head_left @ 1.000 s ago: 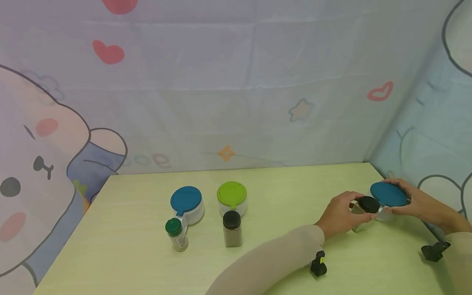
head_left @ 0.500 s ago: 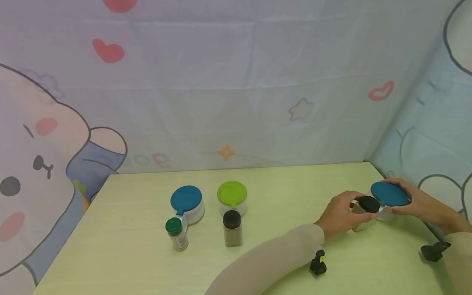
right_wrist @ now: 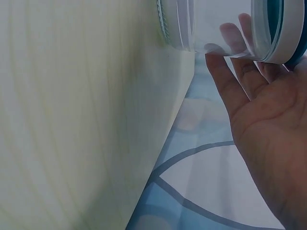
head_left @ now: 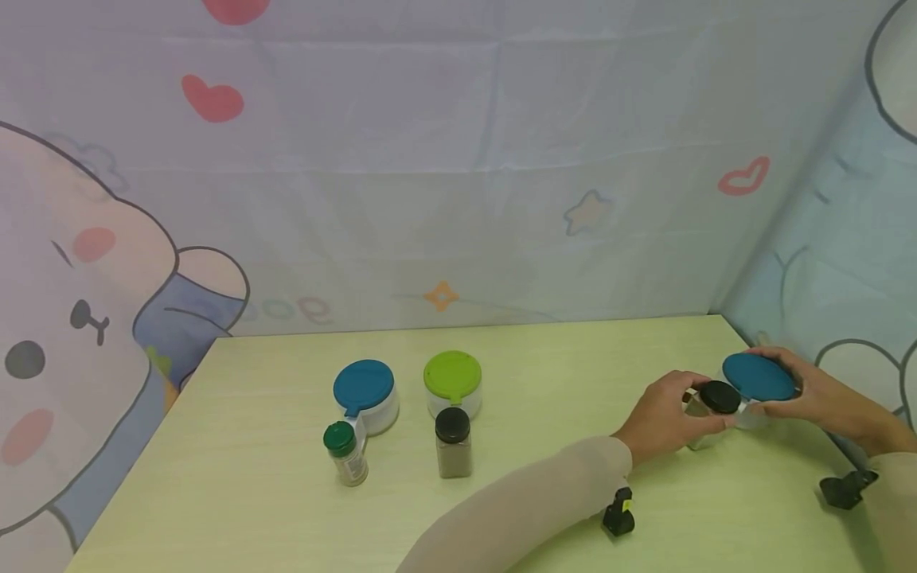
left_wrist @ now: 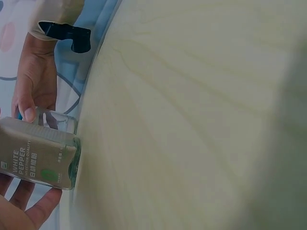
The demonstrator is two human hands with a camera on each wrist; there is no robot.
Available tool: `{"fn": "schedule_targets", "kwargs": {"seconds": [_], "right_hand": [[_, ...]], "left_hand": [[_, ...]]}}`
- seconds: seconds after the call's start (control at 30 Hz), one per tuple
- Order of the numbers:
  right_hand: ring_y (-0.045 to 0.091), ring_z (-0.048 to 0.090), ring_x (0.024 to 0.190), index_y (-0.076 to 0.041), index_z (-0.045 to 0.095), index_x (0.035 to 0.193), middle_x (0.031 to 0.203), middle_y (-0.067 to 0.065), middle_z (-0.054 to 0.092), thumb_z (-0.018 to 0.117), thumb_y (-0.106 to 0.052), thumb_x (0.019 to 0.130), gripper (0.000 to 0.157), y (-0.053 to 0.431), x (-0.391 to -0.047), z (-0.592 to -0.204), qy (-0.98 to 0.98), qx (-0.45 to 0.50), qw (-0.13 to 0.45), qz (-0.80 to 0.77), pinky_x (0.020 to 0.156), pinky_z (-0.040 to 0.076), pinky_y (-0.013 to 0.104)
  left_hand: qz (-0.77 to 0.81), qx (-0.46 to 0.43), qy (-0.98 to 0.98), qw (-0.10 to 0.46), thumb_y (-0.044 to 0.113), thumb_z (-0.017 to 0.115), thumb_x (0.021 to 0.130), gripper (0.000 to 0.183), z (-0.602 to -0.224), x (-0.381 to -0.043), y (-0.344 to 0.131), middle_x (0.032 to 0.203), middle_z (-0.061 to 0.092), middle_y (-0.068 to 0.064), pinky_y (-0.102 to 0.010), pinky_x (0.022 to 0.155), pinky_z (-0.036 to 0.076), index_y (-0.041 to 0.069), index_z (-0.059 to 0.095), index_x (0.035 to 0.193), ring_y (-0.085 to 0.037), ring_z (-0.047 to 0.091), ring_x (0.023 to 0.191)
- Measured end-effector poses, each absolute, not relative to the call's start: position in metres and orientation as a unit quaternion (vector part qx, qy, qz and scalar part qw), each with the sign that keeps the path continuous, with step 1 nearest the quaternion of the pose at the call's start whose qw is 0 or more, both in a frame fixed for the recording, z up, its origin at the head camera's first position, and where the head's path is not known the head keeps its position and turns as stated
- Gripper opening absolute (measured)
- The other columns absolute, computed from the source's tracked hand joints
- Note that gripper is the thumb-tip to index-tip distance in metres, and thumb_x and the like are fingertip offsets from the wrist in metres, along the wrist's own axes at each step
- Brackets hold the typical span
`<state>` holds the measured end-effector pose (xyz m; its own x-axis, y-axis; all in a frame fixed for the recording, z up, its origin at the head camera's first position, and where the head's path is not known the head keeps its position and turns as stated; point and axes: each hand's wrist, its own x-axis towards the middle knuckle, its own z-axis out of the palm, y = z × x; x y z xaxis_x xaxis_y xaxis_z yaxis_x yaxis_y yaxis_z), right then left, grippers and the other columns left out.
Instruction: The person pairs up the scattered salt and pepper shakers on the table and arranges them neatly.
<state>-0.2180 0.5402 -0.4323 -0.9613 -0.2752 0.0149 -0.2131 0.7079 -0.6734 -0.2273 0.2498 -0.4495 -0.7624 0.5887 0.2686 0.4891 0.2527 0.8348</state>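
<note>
At the table's right end, my left hand (head_left: 659, 415) grips a square glass pepper jar with a black lid (head_left: 719, 396). Its label, legible in the left wrist view, reads white pepper on the jar (left_wrist: 36, 153). Just beyond it, my right hand (head_left: 809, 392) holds a round container with a blue lid (head_left: 758, 376). The right wrist view shows the clear wall of this container (right_wrist: 206, 24), with the fingers of the right hand (right_wrist: 273, 115) curved around it. Jar and container are close together; whether they touch, I cannot tell.
On the left stand a blue-lidded container (head_left: 364, 386) and a green-lidded shaker (head_left: 345, 454) in front of it. Beside them are a lime-lidded container (head_left: 452, 376) and another black-lidded jar (head_left: 454, 444). A printed cloth (head_left: 501, 159) hangs behind the table.
</note>
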Motion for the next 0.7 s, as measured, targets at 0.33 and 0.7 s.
{"fn": "schedule_targets", "kwargs": {"seconds": [0.33,0.7], "right_hand": [[-0.019,0.038,0.106,-0.019,0.016,0.163,0.148,0.036,0.021,0.07,-0.005,0.094,0.088,0.5415,-0.2203,-0.4367,0.921,-0.144,0.036,-0.36,0.073,0.054,0.025],[-0.019,0.038,0.105,-0.017,0.017,0.161,0.147,0.038,0.026,0.07,-0.006,0.094,0.086,0.5423,-0.2187,-0.4356,0.923,-0.139,0.034,-0.356,0.072,0.053,0.024]], "left_hand": [[0.501,0.33,0.799,0.035,0.04,0.078,0.09,0.052,-0.4509,-0.2258,0.2519,0.124,0.061,0.016,-0.008,0.079,0.045,0.022,0.059,0.135,0.006,0.055,0.096],[0.49,0.332,0.806,0.005,0.038,0.079,0.09,0.047,-0.4514,-0.223,0.2536,0.116,0.065,0.015,-0.005,0.076,0.043,0.02,0.064,0.13,0.006,0.057,0.093]]}}
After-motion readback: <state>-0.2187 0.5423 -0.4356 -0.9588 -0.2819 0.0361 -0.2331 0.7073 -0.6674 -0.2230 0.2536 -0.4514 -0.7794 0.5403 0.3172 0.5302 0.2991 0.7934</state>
